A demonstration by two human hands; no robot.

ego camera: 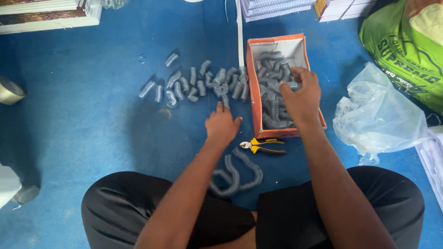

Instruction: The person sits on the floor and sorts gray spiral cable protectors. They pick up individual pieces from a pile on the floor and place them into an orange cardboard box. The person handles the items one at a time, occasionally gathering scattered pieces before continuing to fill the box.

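Note:
I sit on a blue floor. My right hand (pixel 301 94) reaches into an orange cardboard box (pixel 251 83) filled with short grey ribbed tube pieces (pixel 272 69), fingers curled on the pieces at the box's right side. My left hand (pixel 222 124) rests fingers-down on the floor just left of the box, below a scattered row of cut grey tube pieces (pixel 198 83). It holds nothing. A longer curled length of grey ribbed tube (pixel 235 177) lies between my knees. Yellow-handled cutting pliers (pixel 263 146) lie beside the box's near corner.
A crumpled clear plastic bag (pixel 378 115) and a green sack (pixel 406 46) lie to the right. Stacks of books or paper (pixel 277 7) line the far edge. A tape roll (pixel 9 91) sits at the far left. A white strip (pixel 239 32) runs along the box's left.

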